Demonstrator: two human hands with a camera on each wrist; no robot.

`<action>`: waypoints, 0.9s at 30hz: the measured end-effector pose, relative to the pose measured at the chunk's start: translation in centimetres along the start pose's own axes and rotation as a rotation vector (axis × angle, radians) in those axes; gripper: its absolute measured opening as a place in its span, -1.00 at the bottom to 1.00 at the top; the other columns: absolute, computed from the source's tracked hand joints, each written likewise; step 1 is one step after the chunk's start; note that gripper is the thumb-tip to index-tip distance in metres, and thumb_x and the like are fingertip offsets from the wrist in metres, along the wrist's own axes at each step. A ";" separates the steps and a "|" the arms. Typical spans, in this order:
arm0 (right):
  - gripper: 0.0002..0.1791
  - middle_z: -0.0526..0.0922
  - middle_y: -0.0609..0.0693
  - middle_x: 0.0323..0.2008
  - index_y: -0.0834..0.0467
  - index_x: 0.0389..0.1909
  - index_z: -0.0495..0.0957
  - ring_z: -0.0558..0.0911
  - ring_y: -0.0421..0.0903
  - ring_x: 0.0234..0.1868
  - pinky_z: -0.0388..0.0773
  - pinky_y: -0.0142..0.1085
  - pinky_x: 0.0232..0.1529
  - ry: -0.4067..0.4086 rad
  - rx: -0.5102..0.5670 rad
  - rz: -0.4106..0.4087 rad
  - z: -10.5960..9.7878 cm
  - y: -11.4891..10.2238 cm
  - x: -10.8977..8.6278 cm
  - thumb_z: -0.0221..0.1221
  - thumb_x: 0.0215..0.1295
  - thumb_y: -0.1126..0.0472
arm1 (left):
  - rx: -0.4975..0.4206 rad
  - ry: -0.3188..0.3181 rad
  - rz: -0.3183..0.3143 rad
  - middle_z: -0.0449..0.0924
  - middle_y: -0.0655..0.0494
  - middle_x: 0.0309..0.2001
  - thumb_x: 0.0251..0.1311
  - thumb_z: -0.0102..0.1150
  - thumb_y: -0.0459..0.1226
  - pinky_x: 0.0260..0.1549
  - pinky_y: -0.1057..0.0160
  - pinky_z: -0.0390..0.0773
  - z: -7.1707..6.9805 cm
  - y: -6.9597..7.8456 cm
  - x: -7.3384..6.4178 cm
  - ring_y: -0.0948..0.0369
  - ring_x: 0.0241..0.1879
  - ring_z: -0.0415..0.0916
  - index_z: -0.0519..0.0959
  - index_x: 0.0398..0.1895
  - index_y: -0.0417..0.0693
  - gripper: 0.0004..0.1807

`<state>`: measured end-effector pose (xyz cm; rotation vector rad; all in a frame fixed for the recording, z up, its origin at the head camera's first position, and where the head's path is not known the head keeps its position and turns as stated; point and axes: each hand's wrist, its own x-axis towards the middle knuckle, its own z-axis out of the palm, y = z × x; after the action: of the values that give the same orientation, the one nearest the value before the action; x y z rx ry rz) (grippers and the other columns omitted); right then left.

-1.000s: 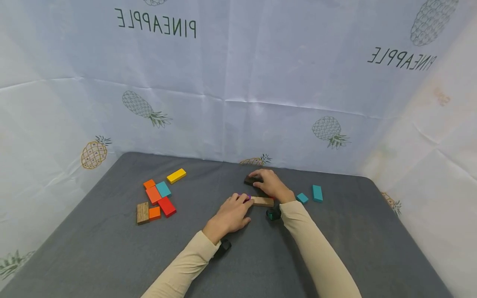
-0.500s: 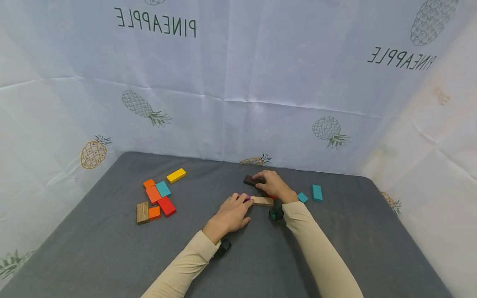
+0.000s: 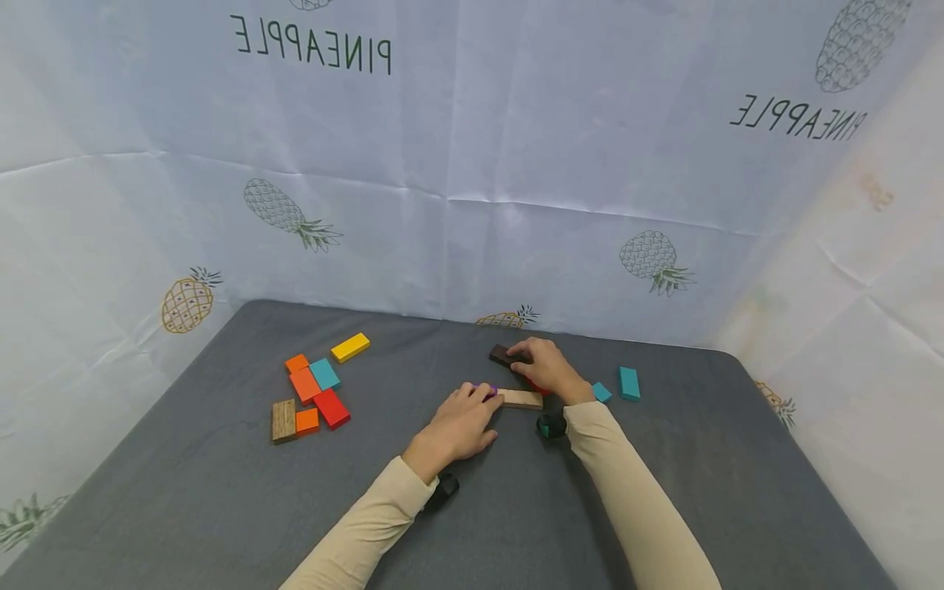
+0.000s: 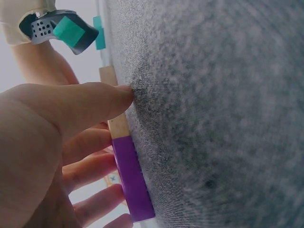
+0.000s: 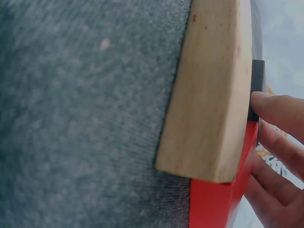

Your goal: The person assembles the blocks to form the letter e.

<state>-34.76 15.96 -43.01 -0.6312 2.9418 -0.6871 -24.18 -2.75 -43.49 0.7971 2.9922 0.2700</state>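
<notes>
My left hand [image 3: 460, 418] rests its fingertips on a purple block [image 4: 133, 178], mostly covered in the head view. End to end with the purple block lies a pale wooden block [image 3: 520, 399]; the left thumb passes in front of it in the left wrist view. Just beyond, my right hand [image 3: 549, 369] pinches a dark brown block [image 3: 501, 356] between thumb and fingers, low at the table. A red block [image 5: 209, 204] lies behind the pale wooden block's end in the right wrist view, touching or close to the dark block; the right hand partly hides it in the head view.
Two teal blocks [image 3: 628, 383] lie to the right of the right hand. On the left sits a cluster of orange, red, teal and brown wood-grain blocks [image 3: 283, 421], with a yellow block [image 3: 350, 347] behind it. A pineapple-print cloth [image 3: 472, 164] hangs behind the grey table [image 3: 221, 508].
My right hand has shifted slightly to the right, and the dark brown block has slid a little right with it. The left hand stays in place.
</notes>
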 end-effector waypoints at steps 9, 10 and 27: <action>-0.71 0.62 0.22 0.06 0.21 0.07 0.65 0.61 0.16 0.04 0.57 0.00 0.05 0.030 0.019 -0.032 0.0 0.3 -0.2 0.19 0.39 0.24 | 0.005 -0.002 -0.002 0.40 0.07 0.31 0.30 0.25 -0.04 0.29 0.06 0.40 0.1 0.1 0.0 0.04 0.27 0.33 0.42 0.38 0.05 -0.40; -0.72 0.61 0.23 0.07 0.21 0.07 0.64 0.61 0.17 0.05 0.57 -0.01 0.06 0.036 0.027 -0.035 0.0 0.4 -0.2 0.18 0.41 0.24 | 0.005 -0.002 -0.002 0.40 0.07 0.31 0.30 0.25 -0.04 0.29 0.06 0.40 0.1 0.1 0.0 0.04 0.27 0.33 0.42 0.38 0.05 -0.40; -0.71 0.61 0.25 0.09 0.26 0.09 0.61 0.65 0.17 0.03 0.62 0.01 0.04 0.140 0.126 -0.073 -0.6 1.1 -1.8 0.16 0.41 0.28 | 0.016 0.013 0.002 0.40 0.06 0.31 0.30 0.26 -0.04 0.29 0.06 0.39 0.1 0.0 -0.1 0.04 0.27 0.34 0.43 0.38 0.04 -0.40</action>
<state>-33.59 17.81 -43.05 -0.7091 2.9817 -0.9529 -24.09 -2.74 -43.59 0.8028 3.0096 0.2519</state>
